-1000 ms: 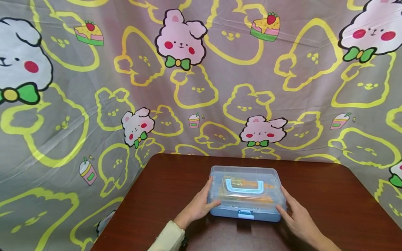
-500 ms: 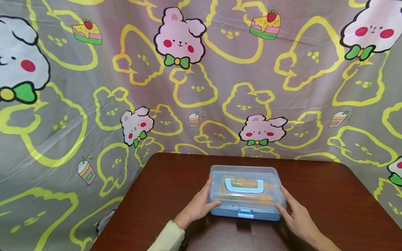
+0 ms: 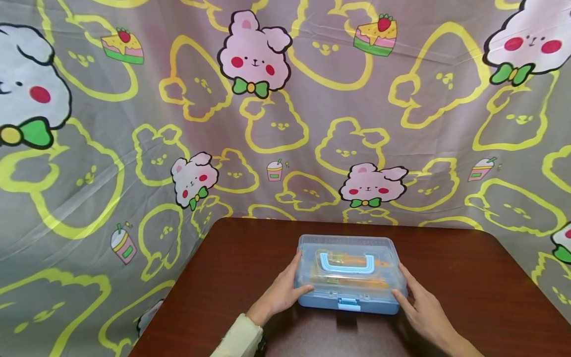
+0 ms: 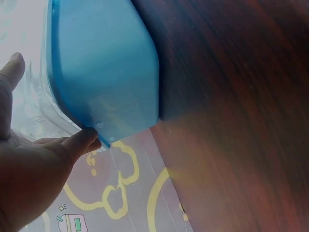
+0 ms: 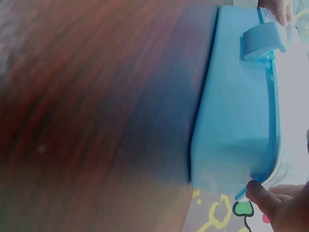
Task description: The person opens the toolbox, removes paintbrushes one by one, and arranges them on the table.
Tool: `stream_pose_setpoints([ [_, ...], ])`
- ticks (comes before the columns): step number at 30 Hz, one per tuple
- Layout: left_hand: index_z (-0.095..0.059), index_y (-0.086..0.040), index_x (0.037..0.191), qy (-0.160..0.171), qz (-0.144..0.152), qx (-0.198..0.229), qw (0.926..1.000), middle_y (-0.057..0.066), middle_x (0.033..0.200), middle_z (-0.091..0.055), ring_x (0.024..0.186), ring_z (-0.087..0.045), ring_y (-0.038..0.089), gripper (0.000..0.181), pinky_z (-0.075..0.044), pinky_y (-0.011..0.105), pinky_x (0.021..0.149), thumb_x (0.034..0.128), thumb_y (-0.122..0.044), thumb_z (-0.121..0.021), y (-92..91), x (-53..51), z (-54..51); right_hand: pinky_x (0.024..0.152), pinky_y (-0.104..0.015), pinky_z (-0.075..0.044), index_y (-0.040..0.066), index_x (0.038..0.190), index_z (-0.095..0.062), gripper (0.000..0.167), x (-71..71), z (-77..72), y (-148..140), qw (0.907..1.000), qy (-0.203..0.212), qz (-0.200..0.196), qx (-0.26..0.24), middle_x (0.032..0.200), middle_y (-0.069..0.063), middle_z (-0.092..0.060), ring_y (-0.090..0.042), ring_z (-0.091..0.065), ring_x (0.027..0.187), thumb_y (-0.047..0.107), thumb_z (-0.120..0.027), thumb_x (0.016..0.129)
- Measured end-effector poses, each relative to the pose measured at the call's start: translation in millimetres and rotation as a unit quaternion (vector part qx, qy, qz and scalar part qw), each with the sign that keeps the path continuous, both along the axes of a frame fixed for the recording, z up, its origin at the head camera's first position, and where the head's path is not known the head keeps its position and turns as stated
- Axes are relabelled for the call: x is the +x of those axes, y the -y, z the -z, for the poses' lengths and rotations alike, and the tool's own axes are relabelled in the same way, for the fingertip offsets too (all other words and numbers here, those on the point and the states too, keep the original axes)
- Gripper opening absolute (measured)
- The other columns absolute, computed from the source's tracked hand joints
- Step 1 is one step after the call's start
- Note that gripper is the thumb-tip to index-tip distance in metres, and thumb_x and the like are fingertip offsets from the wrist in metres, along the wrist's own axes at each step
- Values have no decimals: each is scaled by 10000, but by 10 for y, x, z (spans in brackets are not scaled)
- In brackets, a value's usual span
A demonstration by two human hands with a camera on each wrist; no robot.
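Light-blue plastic storage box (image 3: 350, 296) on the brown table (image 3: 214, 277), base flat on the tabletop, long axis running left-right across the person's view. Front latch (image 3: 349, 305) faces the person; flap sticks out from the front wall in the right-wrist view, can't tell if fastened. Carry handle (image 3: 348, 268) folded down on the lid (image 3: 308, 270), bar toward the latch side. Translucent lid on. Inside the box: elongated orange and yellowish items (image 3: 376, 284), lying roughly lengthwise, too hazy to identify.

Left hand (image 3: 281, 295) grips the box's left end, right hand (image 3: 421, 305) grips its right end; each has the thumb over the lid's front corner, fingers along the side, fingertips at the lid rim.

Table's back edge near, just behind the box; tabletop continues well out left and right of it. Rabbit-print curtain (image 3: 285, 124) beyond the box. Pale sleeve (image 3: 238, 337) front-left of it.
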State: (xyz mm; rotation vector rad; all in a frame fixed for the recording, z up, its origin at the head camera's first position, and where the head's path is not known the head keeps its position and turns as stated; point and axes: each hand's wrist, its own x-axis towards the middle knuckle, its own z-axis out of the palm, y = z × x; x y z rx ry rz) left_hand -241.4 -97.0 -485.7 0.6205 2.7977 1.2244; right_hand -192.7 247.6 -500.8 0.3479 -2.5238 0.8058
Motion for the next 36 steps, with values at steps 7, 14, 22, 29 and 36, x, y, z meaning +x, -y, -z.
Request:
stream_pose_setpoints([
  [7, -79, -186, 1537, -183, -26, 49, 9998, 98, 1542, -221, 1352, -302, 257, 922, -309, 475, 1048, 867, -481, -639, -3, -16, -2, 683, -522, -473, 102, 1470, -339, 652, -16, -9, -17, 9999, 16, 98, 45, 1216, -293, -557, -332, -607, 906, 226, -649, 911],
  [14, -103, -195, 1536, -253, -118, 115, 9995, 78, 1538, -234, 1350, -305, 247, 883, -317, 473, 1044, 881, -471, -627, -12, -23, -10, 743, -531, -477, 77, 1492, -277, 763, -33, -51, -51, 9999, 86, -30, 90, 1284, -317, -498, -371, -621, 969, 247, -695, 876],
  [22, -112, -209, 1535, -277, -257, 214, 9991, 92, 1524, -261, 1334, -329, 259, 859, -330, 496, 1028, 890, -468, -617, -26, 2, 3, 782, -507, -489, 37, 1512, -151, 1037, -49, -72, -99, 9978, 550, -331, 188, 1340, -344, -422, -404, -603, 1012, 352, -793, 762],
  [29, -116, -207, 1534, -249, -251, 276, 9990, 97, 1519, -270, 1321, -345, 251, 867, -332, 491, 1027, 883, -488, -614, -21, -3, 16, 824, -575, -445, 43, 1516, -136, 1059, -42, -49, -113, 9976, 444, -336, 412, 1341, -341, -422, -469, -504, 1124, 240, -823, 734],
  [36, -94, -203, 1536, -349, -188, 278, 9988, 93, 1532, -244, 1338, -321, 256, 890, -325, 486, 1033, 878, -478, -628, -10, -9, 20, 803, -573, -450, 37, 1506, -189, 1013, -16, -32, -114, 9979, -28, -255, 587, 1312, -308, -465, -441, -519, 1101, 220, -822, 737],
])
